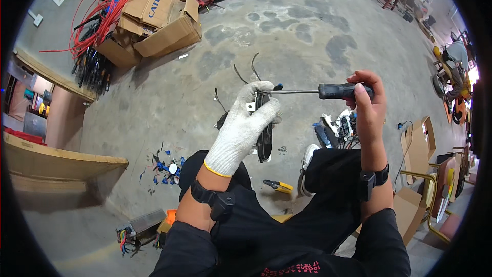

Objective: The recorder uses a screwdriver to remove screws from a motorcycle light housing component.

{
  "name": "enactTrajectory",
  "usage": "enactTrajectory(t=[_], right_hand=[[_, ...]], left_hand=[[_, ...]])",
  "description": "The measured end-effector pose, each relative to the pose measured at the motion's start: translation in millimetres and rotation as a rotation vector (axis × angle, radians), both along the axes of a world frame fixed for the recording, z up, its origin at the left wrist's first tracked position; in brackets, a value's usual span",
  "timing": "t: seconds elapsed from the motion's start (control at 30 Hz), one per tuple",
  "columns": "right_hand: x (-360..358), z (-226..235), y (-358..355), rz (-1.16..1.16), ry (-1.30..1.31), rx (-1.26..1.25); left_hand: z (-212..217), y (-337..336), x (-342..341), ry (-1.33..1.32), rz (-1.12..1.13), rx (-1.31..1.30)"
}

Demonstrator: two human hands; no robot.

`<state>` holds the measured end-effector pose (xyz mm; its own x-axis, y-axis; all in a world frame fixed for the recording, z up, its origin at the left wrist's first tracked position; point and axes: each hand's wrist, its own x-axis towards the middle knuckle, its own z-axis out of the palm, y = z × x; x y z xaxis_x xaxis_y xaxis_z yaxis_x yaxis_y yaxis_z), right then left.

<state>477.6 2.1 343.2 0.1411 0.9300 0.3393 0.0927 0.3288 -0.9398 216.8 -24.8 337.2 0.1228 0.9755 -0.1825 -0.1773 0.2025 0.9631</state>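
Observation:
My left hand (245, 121), in a white knit glove with a yellow-edged cuff, grips a long, narrow black part (264, 142). Thin dark wires stick out from the part's far left side, and a small white tab (250, 106) shows beside the glove. My bare right hand (367, 92) holds a screwdriver (335, 91) by its black handle, fingers closed round the end. The metal shaft lies level and points left. Its tip reaches the upper end of the black part by my gloved fingers; the exact contact point is hidden.
Yellow-handled pliers (278, 186) lie on the floor between my legs. Blue scraps (166, 168) are scattered at left; a pile of white and black parts (338, 128) lies right. Cardboard boxes (164, 36) and red cable (110, 13) stand far left. A gold-framed chair (433, 200) is at right.

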Motion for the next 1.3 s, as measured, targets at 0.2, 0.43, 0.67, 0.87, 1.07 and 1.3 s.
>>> enactTrajectory(t=[0.2,0.43,0.67,0.87,1.07,1.3], right_hand=[[9,-7,6,0.017,0.011,-0.218],[8,-5,1,-0.035,-0.041,0.146],[-6,-9,0,-0.108,-0.080,0.141],[2,-13,-4,-0.057,-0.063,0.311],[7,-10,9,-0.200,0.178,0.172],[-16,-21,7,0.089,-0.051,0.051]], left_hand=[[-2,4,1,-0.007,-0.019,-0.039],[5,6,3,-0.060,0.001,-0.052],[-4,3,2,-0.022,0.083,-0.010],[-4,2,2,-0.053,0.159,-0.031],[6,0,0,0.076,0.032,-0.070],[-12,0,10,0.128,-0.039,0.021]])
